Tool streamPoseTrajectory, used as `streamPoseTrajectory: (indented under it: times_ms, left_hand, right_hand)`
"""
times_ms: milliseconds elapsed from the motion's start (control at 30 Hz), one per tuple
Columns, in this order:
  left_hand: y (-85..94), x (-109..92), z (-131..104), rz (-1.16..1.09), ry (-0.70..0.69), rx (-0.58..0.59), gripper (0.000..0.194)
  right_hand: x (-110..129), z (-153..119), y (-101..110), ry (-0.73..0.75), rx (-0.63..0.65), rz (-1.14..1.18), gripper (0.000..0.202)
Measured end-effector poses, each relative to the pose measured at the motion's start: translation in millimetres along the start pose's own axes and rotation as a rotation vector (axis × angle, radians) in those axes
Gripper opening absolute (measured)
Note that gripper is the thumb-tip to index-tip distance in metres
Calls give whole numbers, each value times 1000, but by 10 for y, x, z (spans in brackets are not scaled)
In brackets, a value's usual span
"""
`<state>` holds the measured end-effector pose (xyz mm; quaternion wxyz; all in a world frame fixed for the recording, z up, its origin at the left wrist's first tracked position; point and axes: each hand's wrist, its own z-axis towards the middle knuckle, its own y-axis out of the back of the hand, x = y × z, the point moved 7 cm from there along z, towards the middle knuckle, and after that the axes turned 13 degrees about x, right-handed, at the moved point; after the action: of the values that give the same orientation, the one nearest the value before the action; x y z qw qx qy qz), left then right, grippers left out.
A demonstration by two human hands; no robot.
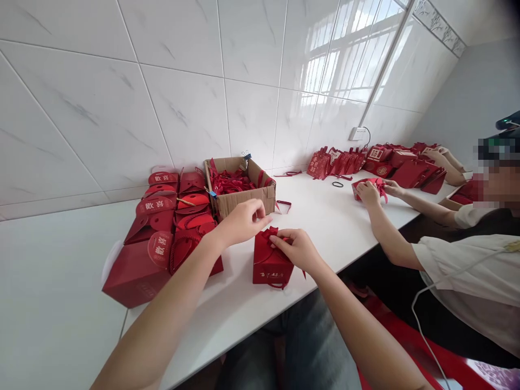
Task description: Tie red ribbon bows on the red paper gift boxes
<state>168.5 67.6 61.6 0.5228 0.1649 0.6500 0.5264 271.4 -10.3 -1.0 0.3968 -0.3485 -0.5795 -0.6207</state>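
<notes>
A small red gift box [272,268] with white lettering stands on the table in front of me. On its top sits a red ribbon [267,234], gathered like a bow. My right hand [298,246] pinches this ribbon, thumb and forefinger at the top of the box. Just above and left of the box is my left hand [244,222], its fingers curled in. Whether it grips a ribbon end I cannot make out. A red cord handle [277,285] hangs at the box's lower front edge.
Several finished-looking red boxes [142,265] stand in rows at the left. Behind my left hand, a cardboard box [244,203] holds red ribbons. At the right, a co-worker's hands [369,194] handle another red box. More red bags [414,173] line the wall on the white table [320,216].
</notes>
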Motion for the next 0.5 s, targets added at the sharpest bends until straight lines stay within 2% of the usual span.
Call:
streamPoseTrajectory:
  times_ms: [67,100,267,367,500]
  left_hand:
    - [-108,56,-27,-74,45,236,37]
    - [-133,69,-39,-89,52,293,38]
    - [-97,6,-21,-137,-45,248,26]
    - [-131,-51,-27,-203,-99,297,18]
    - [-170,-84,-40,-338,-140,336,16]
  right_hand:
    - [-12,-2,3,0,-13,19,30]
    - [-20,-1,3,2,-17,26,30]
    - [-97,-16,22,27,-101,168,24]
    - [-123,-39,36,60,-167,239,37]
    - [-75,-44,30,117,-172,177,29]
